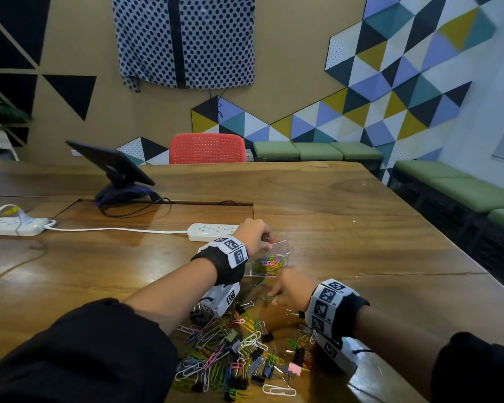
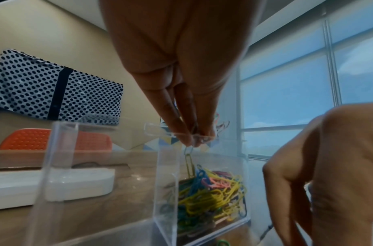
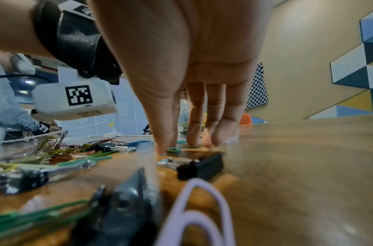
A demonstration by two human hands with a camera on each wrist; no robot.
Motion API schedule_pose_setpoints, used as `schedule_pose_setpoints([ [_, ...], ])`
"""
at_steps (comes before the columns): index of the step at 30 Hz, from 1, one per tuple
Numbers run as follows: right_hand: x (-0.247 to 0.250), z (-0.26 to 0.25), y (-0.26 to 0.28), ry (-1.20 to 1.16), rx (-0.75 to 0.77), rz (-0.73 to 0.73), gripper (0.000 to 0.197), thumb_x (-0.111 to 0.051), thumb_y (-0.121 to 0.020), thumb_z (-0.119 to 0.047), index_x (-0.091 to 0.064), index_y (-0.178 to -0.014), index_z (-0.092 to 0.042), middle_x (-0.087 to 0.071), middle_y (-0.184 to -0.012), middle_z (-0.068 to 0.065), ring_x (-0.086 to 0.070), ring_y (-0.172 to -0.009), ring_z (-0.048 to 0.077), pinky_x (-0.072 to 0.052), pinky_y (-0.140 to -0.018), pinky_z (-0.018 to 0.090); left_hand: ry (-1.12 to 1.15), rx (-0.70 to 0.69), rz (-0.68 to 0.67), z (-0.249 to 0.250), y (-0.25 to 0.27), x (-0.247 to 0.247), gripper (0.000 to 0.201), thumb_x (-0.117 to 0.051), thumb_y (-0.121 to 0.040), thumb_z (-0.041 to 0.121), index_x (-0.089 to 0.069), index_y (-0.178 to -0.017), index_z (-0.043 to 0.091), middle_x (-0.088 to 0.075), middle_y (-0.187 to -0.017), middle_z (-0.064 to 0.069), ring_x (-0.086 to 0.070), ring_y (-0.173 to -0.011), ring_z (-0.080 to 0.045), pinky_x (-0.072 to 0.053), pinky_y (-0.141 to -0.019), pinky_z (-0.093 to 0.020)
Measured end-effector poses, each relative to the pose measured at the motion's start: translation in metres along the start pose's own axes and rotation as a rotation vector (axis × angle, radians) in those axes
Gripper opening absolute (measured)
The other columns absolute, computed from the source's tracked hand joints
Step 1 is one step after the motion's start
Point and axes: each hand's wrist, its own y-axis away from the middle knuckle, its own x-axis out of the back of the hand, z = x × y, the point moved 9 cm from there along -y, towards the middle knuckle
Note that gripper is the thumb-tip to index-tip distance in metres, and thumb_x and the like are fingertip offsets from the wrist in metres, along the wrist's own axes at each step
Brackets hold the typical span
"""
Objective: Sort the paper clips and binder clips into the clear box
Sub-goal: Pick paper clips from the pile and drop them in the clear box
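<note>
Above the clear box (image 2: 202, 191), the left hand (image 1: 252, 232) bunches its fingers (image 2: 186, 126) round a small cluster of paper clips (image 2: 202, 134), one olive clip dangling from it into the right compartment. That compartment holds a heap of yellow, blue, pink and green clips (image 2: 210, 188); the left compartment looks bare. Just near of the box, the right hand (image 1: 288, 289) points its fingers (image 3: 194, 131) straight down at the counter (image 1: 346, 213), thumb and forefinger tips closing on a green paper clip (image 3: 173, 150) that lies flat; whether it is yet pinched I cannot tell. A black binder clip (image 3: 202, 165) lies just nearer. Nearer still spreads the mixed pile of paper clips and binder clips (image 1: 233, 347). Beyond the box, a white power strip (image 1: 213, 231) lies to the left.
</note>
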Motion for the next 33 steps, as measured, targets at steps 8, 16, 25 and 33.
schedule_pose_setpoints([
  [8,0.002,-0.006,-0.004,-0.094,-0.004,-0.008,0.016,-0.07,-0.081,-0.022,-0.074,-0.094,-0.013,-0.073,-0.098,0.001,-0.066,-0.089,0.014,-0.05,-0.079,0.025,-0.017,0.003,-0.07,-0.005,-0.004,-0.01,0.021,-0.069,-0.083,0.019,-0.071,-0.1,0.007,-0.071,-0.103,-0.01,-0.064,-0.1,-0.024,-0.049,-0.087,-0.029],
  [16,-0.003,-0.008,-0.006,-0.149,-0.044,-0.06,0.014,-0.06,-0.085,-0.007,-0.073,-0.09,-0.01,-0.073,-0.097,0.003,-0.066,-0.085,0.014,-0.054,-0.083,0.027,0.134,-0.044,-0.072,-0.005,-0.001,-0.011,0.024,-0.062,-0.085,-0.001,-0.069,-0.107,0.005,-0.071,-0.105,-0.009,-0.066,-0.098,-0.018,-0.051,-0.09,-0.026],
  [25,-0.001,-0.006,-0.002,-0.117,-0.061,-0.061,0.02,-0.053,-0.087,-0.002,-0.064,-0.081,-0.018,-0.068,-0.092,0.001,-0.055,-0.077,0.009,-0.044,-0.069,0.018,0.415,-0.154,0.096,-0.009,0.023,0.018,0.027,-0.052,-0.088,-0.005,-0.07,-0.102,0.008,-0.071,-0.103,-0.002,-0.062,-0.088,-0.003,-0.045,-0.073,0.0],
  [33,0.069,0.007,-0.003,-0.236,-0.05,0.275,0.012,-0.06,-0.086,-0.009,-0.066,-0.081,-0.018,-0.064,-0.08,-0.007,-0.058,-0.071,0.002,-0.051,-0.069,0.015,0.375,-0.084,0.088,-0.052,0.073,0.03,0.014,-0.057,-0.086,0.003,-0.069,-0.087,0.01,-0.064,-0.087,0.007,-0.055,-0.075,0.004,-0.044,-0.065,-0.007],
])
